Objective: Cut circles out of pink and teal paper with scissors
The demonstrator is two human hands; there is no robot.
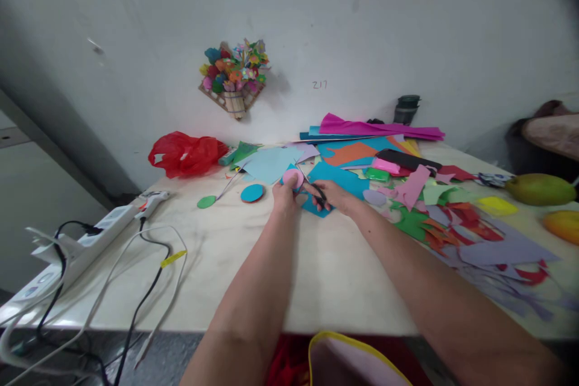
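Observation:
My left hand (284,192) is closed, pinching a small pink disc (294,176) laid over a piece of blue craft sheet. In my right hand (335,195) is a pair of scissors (321,194) with black handles, its blades pointing at the blue piece's right edge. Whether the blades touch the sheet is too small to tell. Beneath and beside the hands lies a larger blue sheet (344,178). Left of my left hand are a blue disc (252,193) with a reddish edge under it and a green disc (207,202).
Coloured scraps (470,235) cover the table's right side, near two mangoes (540,189). A black phone (407,160) and rolled magenta sheets (380,128) lie farther back. A red plastic bag (185,154) is back left. A power strip (90,241) with cables runs along the left edge.

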